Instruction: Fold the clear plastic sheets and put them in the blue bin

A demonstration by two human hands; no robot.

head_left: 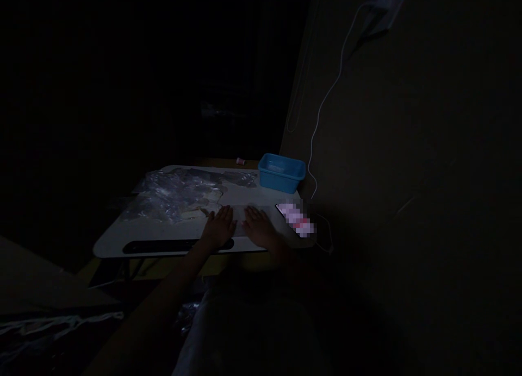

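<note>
Both hands rest palm down near the front of a small white table (108, 243) in a very dark room. My left hand (221, 225) lies flat with its fingers stretched forward. Beside it, my right hand (258, 225) is flat too, its fingers pointing away from me. Under and between them is a thin, pale, see-through sheet (240, 215), perhaps plastic; its edges are hard to make out. Left of my left hand spreads a heap of crinkled clear plastic bags (171, 194), with some pale pieces (193, 214) at its near side.
A blue plastic basin (281, 175) stands at the table's back right. A phone with a lit screen (297, 219) lies right of my hands. From a wall socket a white cable (318, 115) hangs down. A small pink item (240, 161) sits behind the table. A dark slot (159, 247) runs along the front edge.
</note>
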